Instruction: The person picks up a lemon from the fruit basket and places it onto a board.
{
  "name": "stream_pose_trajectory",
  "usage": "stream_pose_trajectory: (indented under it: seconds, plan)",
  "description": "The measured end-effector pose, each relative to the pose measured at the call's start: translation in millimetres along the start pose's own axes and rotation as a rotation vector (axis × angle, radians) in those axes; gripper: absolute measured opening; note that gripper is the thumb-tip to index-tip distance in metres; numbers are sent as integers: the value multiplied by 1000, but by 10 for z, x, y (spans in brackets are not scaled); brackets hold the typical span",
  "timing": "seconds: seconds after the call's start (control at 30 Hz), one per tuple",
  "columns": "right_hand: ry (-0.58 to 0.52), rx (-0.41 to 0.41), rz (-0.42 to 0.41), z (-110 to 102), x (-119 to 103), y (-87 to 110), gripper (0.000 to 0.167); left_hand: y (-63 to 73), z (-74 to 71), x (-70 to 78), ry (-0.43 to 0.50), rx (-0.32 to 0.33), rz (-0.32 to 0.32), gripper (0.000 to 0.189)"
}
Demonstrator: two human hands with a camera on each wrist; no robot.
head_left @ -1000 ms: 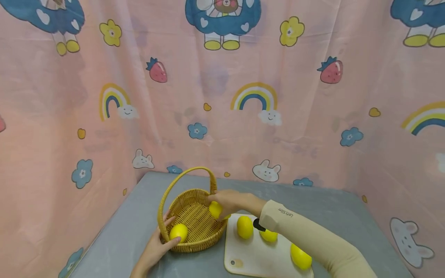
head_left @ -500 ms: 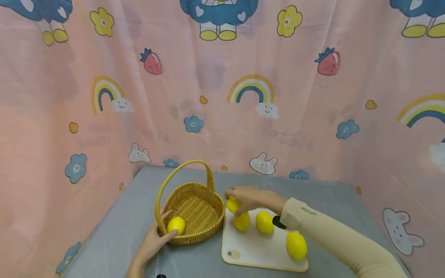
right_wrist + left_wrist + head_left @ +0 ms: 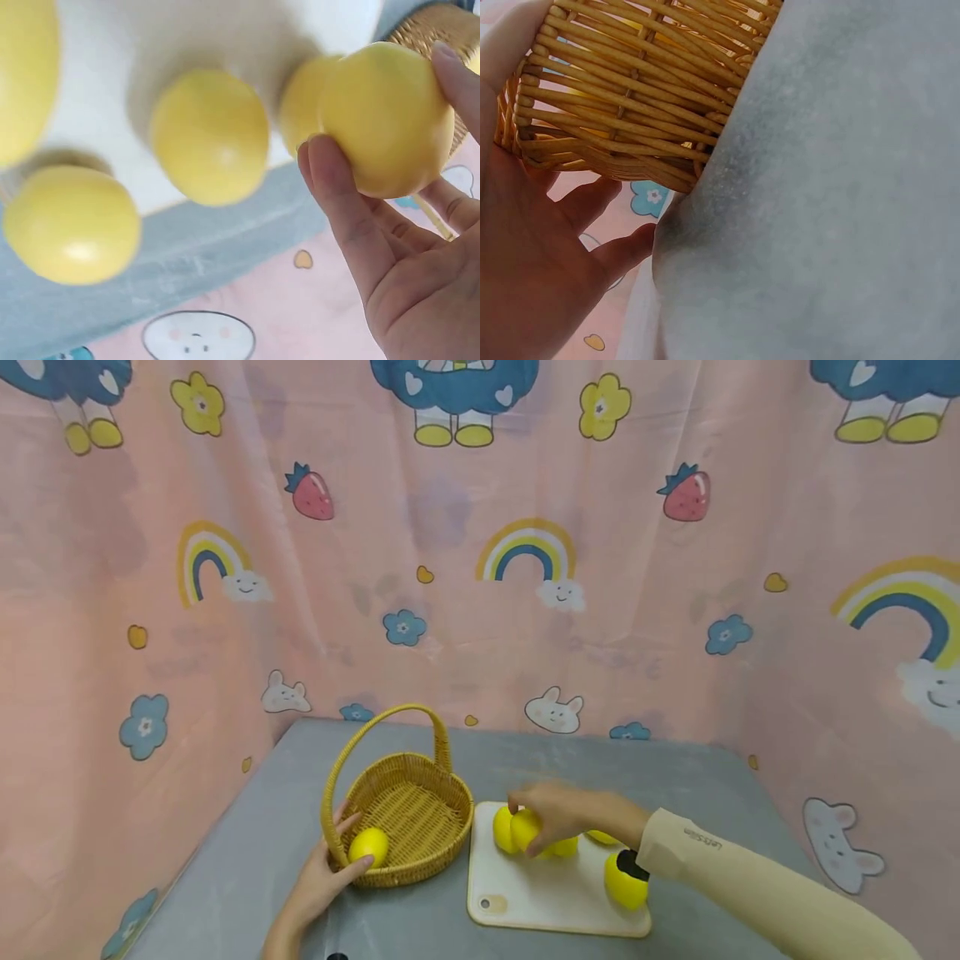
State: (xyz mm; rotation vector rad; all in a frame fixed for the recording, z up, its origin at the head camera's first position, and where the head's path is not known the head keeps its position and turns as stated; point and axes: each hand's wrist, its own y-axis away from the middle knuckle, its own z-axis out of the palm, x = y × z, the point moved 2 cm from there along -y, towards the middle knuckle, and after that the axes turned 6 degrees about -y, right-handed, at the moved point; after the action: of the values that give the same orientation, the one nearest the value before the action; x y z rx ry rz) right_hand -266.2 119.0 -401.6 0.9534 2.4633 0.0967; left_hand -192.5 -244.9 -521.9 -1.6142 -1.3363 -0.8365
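Note:
My right hand (image 3: 558,817) holds a lemon (image 3: 527,828) above the cutting board (image 3: 536,910), its fingertips and thumb spread around the fruit. In the right wrist view, this held lemon (image 3: 386,120) overlaps another lemon (image 3: 304,105) lying behind it on the board. My left hand (image 3: 318,881) grips the near-left side of a wicker basket (image 3: 412,818), thumb over the rim and fingers along the outer wall. Close beside that thumb, one lemon (image 3: 370,846) lies inside the basket. The left wrist view shows the basket's woven wall (image 3: 630,90) against the hand.
Several lemons sit on the white board, one of them (image 3: 626,889) near its right edge and partly covered by a black wrist strap. The basket's tall arched handle (image 3: 442,747) rises above its rim. A pink patterned curtain (image 3: 480,652) hangs behind the grey table (image 3: 637,777).
My right hand has moved right, from over the basket to over the board, with the lemon in its grip. The left hand keeps its hold on the basket. The head view has shifted slightly.

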Motion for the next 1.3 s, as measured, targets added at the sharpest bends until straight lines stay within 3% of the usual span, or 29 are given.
stream_pose_trajectory:
  seconds: [0.27, 0.3, 0.33, 0.5, 0.53, 0.57, 0.7, 1.0, 1.13, 1.3]
  plan:
    - [-26, -59, 30, 224, -11, 144, 51, 37, -70, -30, -15, 9, -24, 70]
    - [-21, -67, 7, 331, 141, 100, 53, 37, -77, -24, -10, 4, -28, 70]
    - [-21, -83, 28, 366, 153, 103, 54, 34, -84, -21, -5, 1, -30, 70]
    - [87, -81, -87, 837, 886, -93, 65, 19, -109, 12, 4, -15, -46, 71]
    - [111, -87, -72, 859, 899, -90, 65, 17, -112, 17, 4, -18, -49, 71]
    - [127, -86, -101, 951, 1071, -139, 65, 17, -114, 23, 1, -20, -50, 71]
    - [118, -130, -82, 1007, 1155, -124, 65, 17, -114, 36, -9, -19, -45, 70]
    - [228, -154, 63, 534, 128, 317, 55, 8, -84, 59, -16, -23, -34, 71]
    - [254, -158, 89, 483, 34, 379, 54, -4, -61, 78, -21, -28, -38, 72]
    - [258, -128, 14, 494, 110, 427, 56, -10, -27, 78, -15, -39, -50, 73]
